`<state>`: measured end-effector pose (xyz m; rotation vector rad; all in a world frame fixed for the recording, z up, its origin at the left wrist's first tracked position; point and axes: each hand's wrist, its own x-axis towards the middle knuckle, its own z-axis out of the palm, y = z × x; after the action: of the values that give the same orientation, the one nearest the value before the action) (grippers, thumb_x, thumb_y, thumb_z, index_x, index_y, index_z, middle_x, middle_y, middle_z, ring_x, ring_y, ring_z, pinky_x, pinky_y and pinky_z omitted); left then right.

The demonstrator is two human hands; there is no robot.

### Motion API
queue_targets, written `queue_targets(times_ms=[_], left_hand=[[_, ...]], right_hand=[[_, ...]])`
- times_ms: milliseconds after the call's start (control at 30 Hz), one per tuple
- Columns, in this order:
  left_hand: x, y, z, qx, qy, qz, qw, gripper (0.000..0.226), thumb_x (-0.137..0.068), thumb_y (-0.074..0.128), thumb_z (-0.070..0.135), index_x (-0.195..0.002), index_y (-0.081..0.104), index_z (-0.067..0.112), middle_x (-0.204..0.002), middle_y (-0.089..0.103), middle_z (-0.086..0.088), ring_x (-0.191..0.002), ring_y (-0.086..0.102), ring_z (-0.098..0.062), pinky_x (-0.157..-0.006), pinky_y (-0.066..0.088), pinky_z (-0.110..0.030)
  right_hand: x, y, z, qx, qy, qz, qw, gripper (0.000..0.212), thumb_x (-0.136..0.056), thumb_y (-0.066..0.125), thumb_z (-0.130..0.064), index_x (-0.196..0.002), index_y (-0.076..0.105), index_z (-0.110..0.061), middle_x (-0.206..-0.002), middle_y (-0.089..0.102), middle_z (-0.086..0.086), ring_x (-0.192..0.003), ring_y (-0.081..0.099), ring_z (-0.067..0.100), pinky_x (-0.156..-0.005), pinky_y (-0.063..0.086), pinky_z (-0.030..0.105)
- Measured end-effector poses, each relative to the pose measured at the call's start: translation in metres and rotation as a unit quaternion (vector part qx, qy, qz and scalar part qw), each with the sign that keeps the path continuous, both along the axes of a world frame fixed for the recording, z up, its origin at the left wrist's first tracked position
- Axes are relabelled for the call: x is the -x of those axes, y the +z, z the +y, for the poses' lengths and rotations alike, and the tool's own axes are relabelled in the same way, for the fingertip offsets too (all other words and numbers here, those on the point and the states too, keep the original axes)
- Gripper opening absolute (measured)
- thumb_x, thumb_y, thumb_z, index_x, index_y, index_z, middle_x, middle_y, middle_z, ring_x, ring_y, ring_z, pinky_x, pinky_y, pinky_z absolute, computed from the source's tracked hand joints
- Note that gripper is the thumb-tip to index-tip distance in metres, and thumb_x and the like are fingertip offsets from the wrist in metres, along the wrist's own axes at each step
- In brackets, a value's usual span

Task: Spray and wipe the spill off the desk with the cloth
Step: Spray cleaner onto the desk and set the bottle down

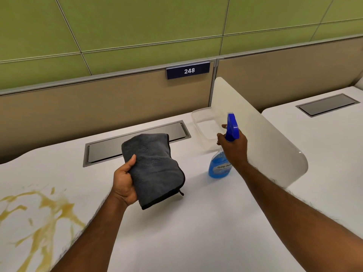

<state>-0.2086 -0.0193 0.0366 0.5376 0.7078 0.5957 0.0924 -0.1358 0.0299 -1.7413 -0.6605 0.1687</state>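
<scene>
Hands ready over the bench (196, 222) — left hand (123, 183) grip clamped on folded grey cloth (155, 165), right hand (234, 148) wrapped round spray bottle (221, 167), nozzle free to aim — yellow spill (39, 211) awaits, lower left.

The left hand (123, 185) grips a folded grey cloth (155, 169) from its left edge, thumb on top, holding it above the white surface (196, 222). The right hand (233, 147) is wrapped around the neck of a spray bottle (220, 167) with a blue trigger head and blue liquid inside; whether its base touches the surface cannot be told. A yellowish-brown spill (45, 211) spreads in streaks over the surface at lower left, well apart from both hands. Behind the cloth lies a grey metal cable hatch (135, 142), and behind the bottle a clear plastic tray (204, 122) sits beside a white divider panel (261, 138). A blue plate (188, 70) on the beige partition reads 248
</scene>
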Motion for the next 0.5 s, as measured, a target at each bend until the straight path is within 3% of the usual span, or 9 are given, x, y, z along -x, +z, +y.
queue_targets(times_ms=[100, 200, 400, 500], left_hand=[[0.002, -0.002, -0.002, -0.003, 0.001, 0.008, 1.0, 0.044, -0.081, 0.062, 0.037, -0.114, 0.067, 0.008, -0.113, 0.073, -0.016, -0.098, 0.072, -0.037, -0.069, 0.061, -0.048], [0.004, -0.003, -0.002, -0.004, 0.01, 0.006, 1.0, 0.039, -0.085, 0.06, 0.036, -0.11, 0.069, 0.008, -0.112, 0.073, -0.016, -0.097, 0.072, -0.037, -0.068, 0.06, -0.048], [0.007, 0.0, -0.004, -0.014, 0.006, 0.006, 1.0, 0.042, -0.082, 0.062, 0.036, -0.112, 0.068, 0.008, -0.111, 0.074, -0.016, -0.097, 0.072, -0.037, -0.069, 0.06, -0.048], [0.013, 0.002, -0.003, -0.021, 0.003, 0.011, 1.0, 0.043, -0.084, 0.061, 0.037, -0.115, 0.066, 0.008, -0.111, 0.074, -0.015, -0.097, 0.072, -0.036, -0.069, 0.06, -0.047]], right_hand=[[-0.004, -0.008, -0.006, 0.038, 0.015, -0.018, 0.999, 0.049, -0.083, 0.074, -0.014, -0.126, 0.051, -0.007, -0.112, 0.064, 0.01, -0.092, 0.058, 0.017, -0.07, 0.043, 0.014], [-0.006, -0.014, -0.01, 0.073, 0.034, -0.004, 0.997, 0.052, -0.082, 0.076, -0.019, -0.126, 0.049, -0.009, -0.112, 0.061, 0.002, -0.103, 0.061, 0.025, -0.079, 0.045, 0.026], [0.015, -0.029, -0.044, 0.058, 0.01, 0.063, 0.996, 0.093, -0.069, 0.087, -0.032, -0.142, 0.031, -0.016, -0.139, 0.046, 0.006, -0.119, 0.047, 0.016, -0.095, 0.045, 0.034], [0.042, -0.037, -0.069, 0.039, -0.056, -0.051, 0.996, 0.082, -0.07, 0.087, -0.028, -0.135, 0.041, -0.008, -0.129, 0.05, 0.011, -0.117, 0.048, 0.016, -0.095, 0.047, 0.036]])
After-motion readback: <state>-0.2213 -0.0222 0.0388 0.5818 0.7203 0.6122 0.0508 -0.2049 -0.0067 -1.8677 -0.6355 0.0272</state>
